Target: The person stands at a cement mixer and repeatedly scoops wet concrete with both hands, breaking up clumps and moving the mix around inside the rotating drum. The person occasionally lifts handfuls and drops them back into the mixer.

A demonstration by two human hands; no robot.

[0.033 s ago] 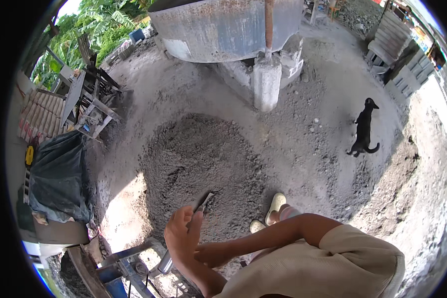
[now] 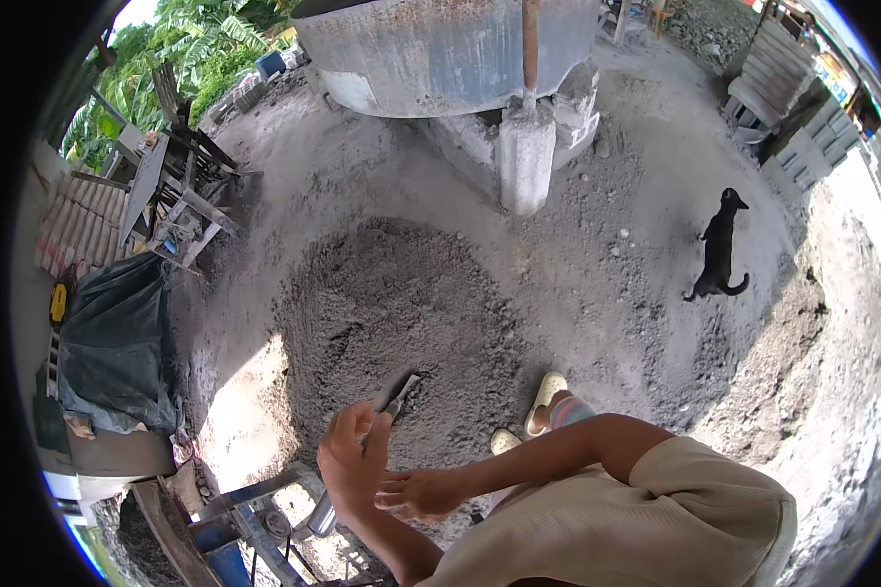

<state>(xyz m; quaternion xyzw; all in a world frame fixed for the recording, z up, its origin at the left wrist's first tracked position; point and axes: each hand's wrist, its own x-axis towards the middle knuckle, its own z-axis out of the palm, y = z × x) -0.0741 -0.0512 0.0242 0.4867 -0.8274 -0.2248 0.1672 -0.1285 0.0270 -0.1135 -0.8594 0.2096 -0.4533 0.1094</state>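
My left hand (image 2: 350, 458) is closed around a slim tool (image 2: 397, 393) with a dark shaft and a flat grey tip. The tip points away from me, over a wide mound of damp grey sand or mortar mix (image 2: 392, 293); whether it touches the mound I cannot tell. Close beside my left forearm, my right hand (image 2: 426, 494) is held flat with its fingers stretched out, gripping nothing. A shiny metal cylinder (image 2: 323, 516) shows below my left hand, by a metal frame; whether it belongs to the tool is unclear.
A black cat (image 2: 719, 245) stands on the right. Beyond the mound is a large rusty metal tank (image 2: 431, 64) on a concrete support (image 2: 527, 161). A wooden stand (image 2: 181, 210) and dark tarp (image 2: 113, 342) lie left; a metal frame (image 2: 255, 528) stands near left. My sandals (image 2: 548, 396) are beside the mound.
My right hand has come out from behind my left wrist, its fingers now showing. My left hand and the tool have shifted slightly left.
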